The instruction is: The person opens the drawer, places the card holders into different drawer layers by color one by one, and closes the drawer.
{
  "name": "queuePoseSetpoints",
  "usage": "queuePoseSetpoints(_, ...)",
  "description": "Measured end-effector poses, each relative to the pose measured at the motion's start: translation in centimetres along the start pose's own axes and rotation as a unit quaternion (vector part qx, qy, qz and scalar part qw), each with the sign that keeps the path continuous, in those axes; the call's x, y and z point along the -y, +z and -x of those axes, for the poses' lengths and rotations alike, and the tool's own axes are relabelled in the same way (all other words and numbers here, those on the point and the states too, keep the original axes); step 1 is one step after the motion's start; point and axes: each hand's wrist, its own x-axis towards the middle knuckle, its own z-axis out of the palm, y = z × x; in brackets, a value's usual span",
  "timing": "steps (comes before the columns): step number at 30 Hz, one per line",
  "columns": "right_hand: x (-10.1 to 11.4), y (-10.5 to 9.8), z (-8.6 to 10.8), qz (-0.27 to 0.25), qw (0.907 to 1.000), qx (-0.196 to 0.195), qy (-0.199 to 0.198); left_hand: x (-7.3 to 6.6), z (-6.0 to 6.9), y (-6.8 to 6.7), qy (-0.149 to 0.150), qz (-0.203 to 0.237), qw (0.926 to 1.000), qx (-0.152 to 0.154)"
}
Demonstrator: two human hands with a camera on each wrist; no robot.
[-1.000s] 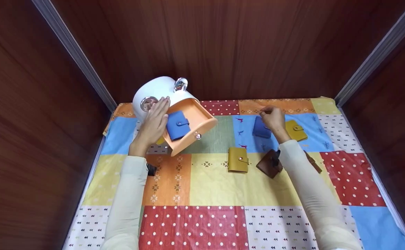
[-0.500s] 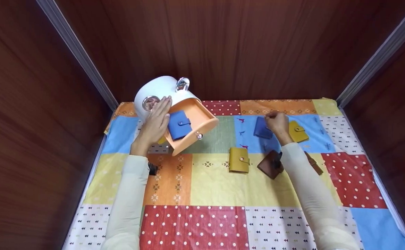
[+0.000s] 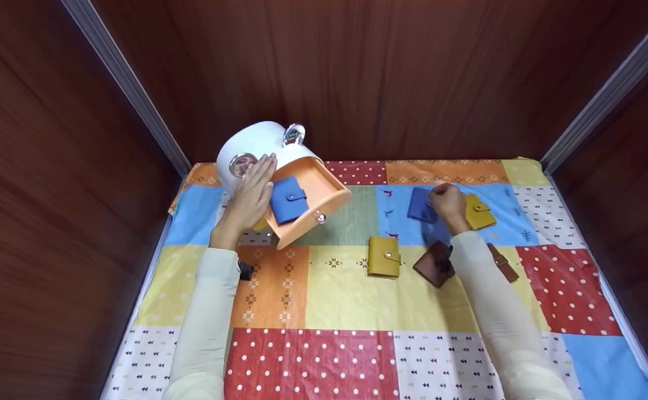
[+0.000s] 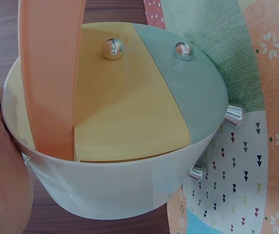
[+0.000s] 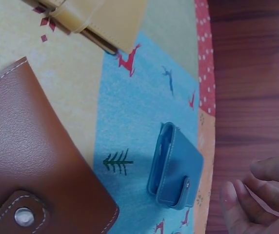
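Note:
My left hand (image 3: 247, 197) lies with straight fingers on the white rounded drawer box (image 3: 257, 139), which has chrome round feet. Its orange drawer (image 3: 312, 183) is pulled out, and a blue snap wallet (image 3: 289, 200) lies inside. In the left wrist view, a yellow drawer (image 4: 125, 107) and a green drawer (image 4: 193, 92) sit pushed in beside the orange one. My right hand (image 3: 450, 205) hovers at the right side of a second blue wallet (image 3: 421, 204) on the cloth. In the right wrist view its fingers (image 5: 231, 204) are loosely bent, apart from that wallet, holding nothing.
A mustard wallet (image 3: 383, 256) lies mid-table and another mustard wallet (image 3: 479, 212) right of my right hand. A brown wallet (image 3: 432, 265) and a second brown wallet (image 3: 504, 264) lie near the right forearm. Wooden walls (image 3: 346, 78) enclose the patchwork cloth (image 3: 351, 300).
My right hand has shifted right and toward me, from above the second blue wallet's far edge to its right side. The left hand stays on the drawer box.

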Motion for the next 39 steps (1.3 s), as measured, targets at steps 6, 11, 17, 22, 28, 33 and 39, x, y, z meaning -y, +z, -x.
queuePoseSetpoints(6, -0.6, 0.0, 0.1, -0.01, 0.9997, 0.022, 0.007, -0.1, 0.1, -0.1, -0.003, -0.001, 1.0, 0.002)
queuePoseSetpoints(11, -1.2, 0.3, 0.2, -0.01, 0.9993, 0.03, 0.02, -0.2, 0.1, -0.1, -0.002, 0.0, 1.0, -0.002)
queuePoseSetpoints(17, -2.0, 1.0, 0.1, -0.002, 0.9994, 0.01, 0.032, -0.2, 0.1, -0.1, -0.005, 0.0, 1.0, 0.0)
queuePoseSetpoints(22, -2.7, 1.4, 0.2, 0.009, 0.999, 0.021, 0.038, -0.1, 0.1, 0.0, -0.004, -0.001, 1.0, 0.001)
queuePoseSetpoints(28, -3.0, 1.8, 0.3, 0.013, 0.9973, 0.037, 0.062, 0.0, 0.1, 0.0, 0.009, 0.01, 0.9999, -0.005)
queuePoseSetpoints(33, -3.2, 2.0, 0.2, 0.032, 0.9972, 0.025, 0.063, -0.1, 0.1, 0.0, 0.007, 0.012, 0.9999, -0.002)
queuePoseSetpoints(39, -3.8, 2.3, 0.1, 0.04, 0.9955, 0.046, 0.073, -0.1, 0.1, -0.1, 0.003, 0.008, 1.0, 0.001)
